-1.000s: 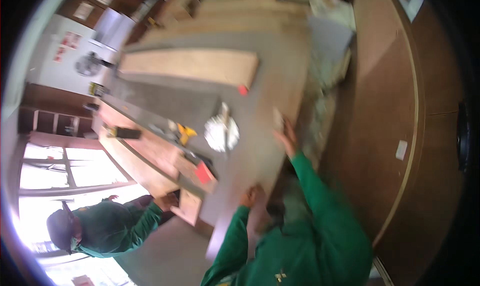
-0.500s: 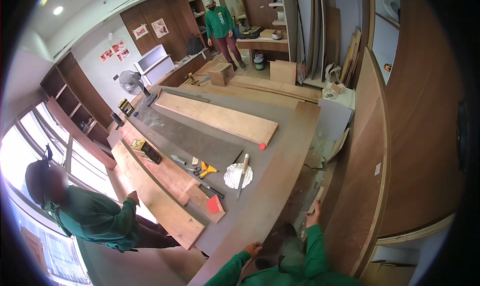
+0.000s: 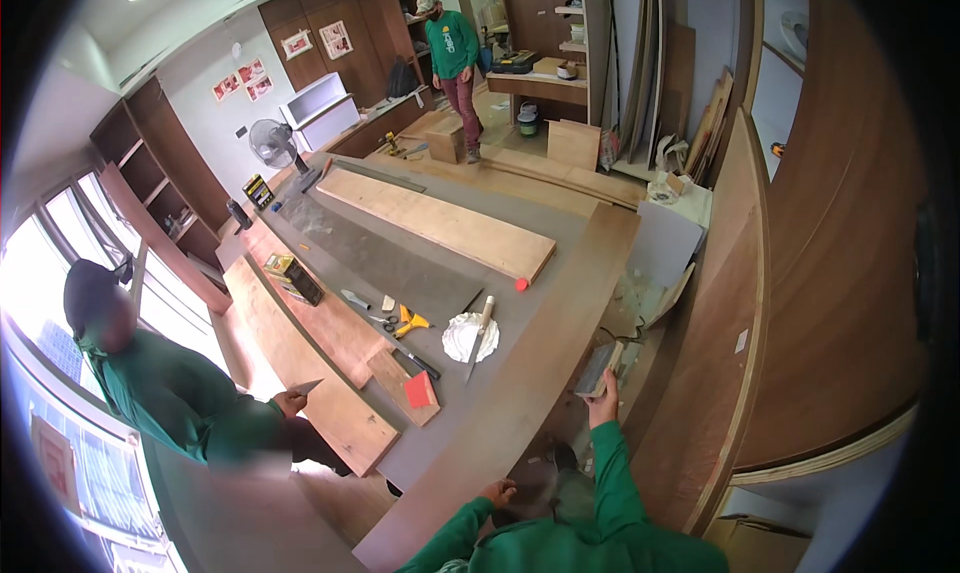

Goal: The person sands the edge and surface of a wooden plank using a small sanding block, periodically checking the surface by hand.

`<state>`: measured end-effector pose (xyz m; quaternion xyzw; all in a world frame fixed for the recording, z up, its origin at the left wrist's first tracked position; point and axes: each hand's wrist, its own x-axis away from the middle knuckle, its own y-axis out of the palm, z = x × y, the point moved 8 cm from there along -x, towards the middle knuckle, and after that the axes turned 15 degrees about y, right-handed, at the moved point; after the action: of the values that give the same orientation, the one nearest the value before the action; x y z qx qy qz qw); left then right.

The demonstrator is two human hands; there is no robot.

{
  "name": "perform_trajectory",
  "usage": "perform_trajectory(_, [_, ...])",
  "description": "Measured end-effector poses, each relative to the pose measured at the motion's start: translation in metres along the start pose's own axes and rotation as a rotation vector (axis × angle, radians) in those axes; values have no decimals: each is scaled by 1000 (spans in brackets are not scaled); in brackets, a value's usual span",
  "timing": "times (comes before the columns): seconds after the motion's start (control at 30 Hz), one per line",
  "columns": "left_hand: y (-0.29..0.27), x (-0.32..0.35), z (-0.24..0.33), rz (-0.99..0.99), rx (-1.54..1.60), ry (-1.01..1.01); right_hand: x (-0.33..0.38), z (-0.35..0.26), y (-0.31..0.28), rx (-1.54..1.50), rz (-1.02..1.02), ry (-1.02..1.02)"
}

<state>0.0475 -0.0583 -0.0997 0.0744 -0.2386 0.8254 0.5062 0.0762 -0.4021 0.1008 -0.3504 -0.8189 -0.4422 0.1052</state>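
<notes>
Woodshop-looking room with a long grey-brown worktable (image 3: 520, 373) running diagonally through the middle of the frame. At lower left a co-worker in green (image 3: 170, 403) leans in, their hand pinching a small pale sheet (image 3: 303, 386) over the plank edge. Mid-frame there's a yellow-handled scraper (image 3: 410, 323) and a white plate (image 3: 465, 338). Lower centre, my left hand (image 3: 497, 493) rests curled on the table edge, holding nothing I can see. Just right, my right hand (image 3: 603, 406) is closed around a small wooden block (image 3: 596, 370), raised beside the table's right edge.
</notes>
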Motion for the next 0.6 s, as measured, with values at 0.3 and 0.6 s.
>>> perform_trajectory(0.3, [5, 3, 7, -75, 13, -66, -3, -7, 9, -54, -23, -40])
perform_trajectory(0.6, [-12, 10, 8, -19, -108, 30, 12, 19, 17, -9, -9, 38])
